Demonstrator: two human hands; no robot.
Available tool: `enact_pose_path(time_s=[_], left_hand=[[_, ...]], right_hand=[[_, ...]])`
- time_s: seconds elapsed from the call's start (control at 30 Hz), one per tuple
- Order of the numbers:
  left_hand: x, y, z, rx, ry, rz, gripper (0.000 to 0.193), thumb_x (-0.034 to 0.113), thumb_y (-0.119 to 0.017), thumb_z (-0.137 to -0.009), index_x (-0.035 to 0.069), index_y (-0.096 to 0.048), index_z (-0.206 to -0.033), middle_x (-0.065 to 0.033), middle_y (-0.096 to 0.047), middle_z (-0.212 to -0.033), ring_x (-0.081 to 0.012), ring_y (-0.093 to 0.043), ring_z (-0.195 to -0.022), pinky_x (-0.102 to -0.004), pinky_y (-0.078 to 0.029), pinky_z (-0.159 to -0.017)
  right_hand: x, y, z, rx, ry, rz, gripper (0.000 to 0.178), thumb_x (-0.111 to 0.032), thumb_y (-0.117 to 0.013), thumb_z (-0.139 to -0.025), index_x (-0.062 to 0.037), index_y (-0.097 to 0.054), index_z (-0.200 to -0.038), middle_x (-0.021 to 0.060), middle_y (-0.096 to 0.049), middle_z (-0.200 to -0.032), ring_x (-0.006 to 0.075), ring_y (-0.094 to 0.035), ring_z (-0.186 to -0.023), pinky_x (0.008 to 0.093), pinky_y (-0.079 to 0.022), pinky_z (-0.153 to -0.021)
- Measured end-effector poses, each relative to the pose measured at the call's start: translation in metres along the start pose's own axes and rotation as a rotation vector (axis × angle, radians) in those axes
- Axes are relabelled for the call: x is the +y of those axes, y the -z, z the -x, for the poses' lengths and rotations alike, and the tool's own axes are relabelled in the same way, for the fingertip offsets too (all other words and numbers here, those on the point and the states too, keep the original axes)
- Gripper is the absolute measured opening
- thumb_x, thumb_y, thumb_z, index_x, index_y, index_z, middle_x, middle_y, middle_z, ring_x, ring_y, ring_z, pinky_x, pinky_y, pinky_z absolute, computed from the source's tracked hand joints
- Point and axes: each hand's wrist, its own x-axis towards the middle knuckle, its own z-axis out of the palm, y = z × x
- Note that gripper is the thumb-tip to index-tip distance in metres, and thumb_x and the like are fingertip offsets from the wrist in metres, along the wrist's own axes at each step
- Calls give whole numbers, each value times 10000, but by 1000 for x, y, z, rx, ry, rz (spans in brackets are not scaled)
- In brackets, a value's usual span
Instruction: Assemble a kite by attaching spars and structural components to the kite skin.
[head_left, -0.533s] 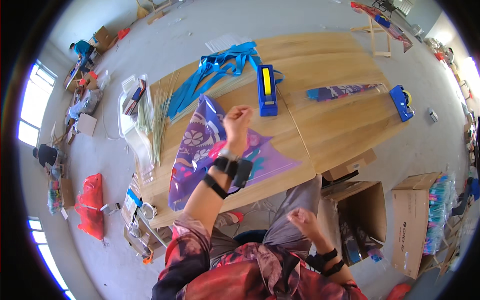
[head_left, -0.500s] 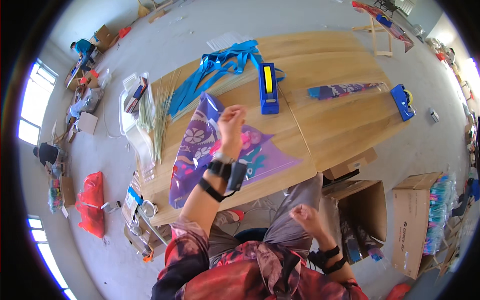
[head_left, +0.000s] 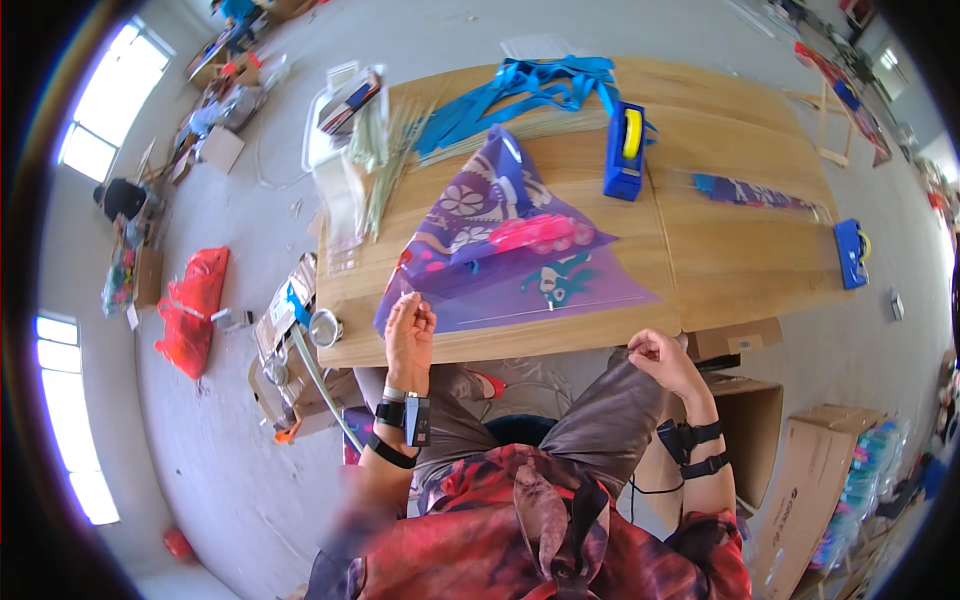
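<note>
A purple printed sheet, shaped like a kite sail [head_left: 480, 290], lies spread on the table with pink, white and teal figures; its far part is raised in a fold. Beside its near left corner is my left hand [head_left: 408, 335], fingers curled together; whether anything thin is between them cannot be made out. My right hand [head_left: 665, 362] hovers over my right thigh by the table's near edge, thumb and fingertips drawn together, their contents too small to see. Beyond the sail stands a blue tape dispenser [head_left: 622, 178] with yellow tape.
Blue ribbons [head_left: 460, 115] and thin sticks [head_left: 385, 190] lie toward the back left, near a white tray [head_left: 318, 140]. To the right are a narrow clear-wrapped pack [head_left: 750, 192] and another dispenser [head_left: 850, 255]. A clear tape roll [head_left: 325, 328] sits at the left edge; cartons [head_left: 810, 480] stand right.
My left hand has drawn back from over the sail to its near left corner. The right hand has come up toward the table edge. The whole view has shifted.
</note>
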Motion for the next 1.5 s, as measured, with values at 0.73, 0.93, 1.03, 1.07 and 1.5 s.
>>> enact_pose_path(time_s=[0.73, 0.93, 1.03, 1.07, 1.5], left_hand=[[-5, 31, 40, 68, 197, 61, 60, 106, -693, -983, 143, -660, -1016, 24, -665, -959, -104, -631, -891, -306, -550, -821], [-8, 41, 38, -78, 172, -68, 19, 97, -663, -999, 108, -648, -999, 24, -642, -939, -103, -621, -881, -285, -527, -802], [-8, 44, 38, -93, 174, -118, 39, 71, -668, -990, 94, -653, -1017, 10, -649, -945, -101, -615, -863, -278, -526, -797], [-9, 44, 37, -97, 160, -153, 47, 63, -672, -986, 87, -654, -1022, 6, -651, -947, -100, -614, -859, -272, -525, -794], [-16, 41, 22, -11, 6, -557, 125, 84, -734, -954, 24, -699, -1058, -24, -708, -935, -101, -665, -857, -229, -529, -778]], right_hand=[[-5, 47, -43, -81, -86, -146, 106, -125, -663, -984, -38, -657, -1044, -26, -640, -973, 70, -589, -917, 249, -480, -876], [2, 52, -57, -18, -129, -177, 63, -94, -635, -1001, -38, -648, -1026, 5, -659, -968, 95, -622, -891, 251, -515, -830], [4, 51, -62, 26, -167, -113, 44, -68, -621, -1002, -33, -646, -1014, 5, -657, -949, 98, -629, -858, 250, -526, -807], [7, 51, -63, 34, -172, -113, 44, -68, -621, -1002, -33, -646, -1014, 5, -657, -949, 98, -629, -858, 250, -526, -807], [24, 41, -81, 293, -66, 41, 72, -59, -674, -957, -3, -652, -996, 58, -715, -900, 127, -680, -804, 281, -535, -774]])
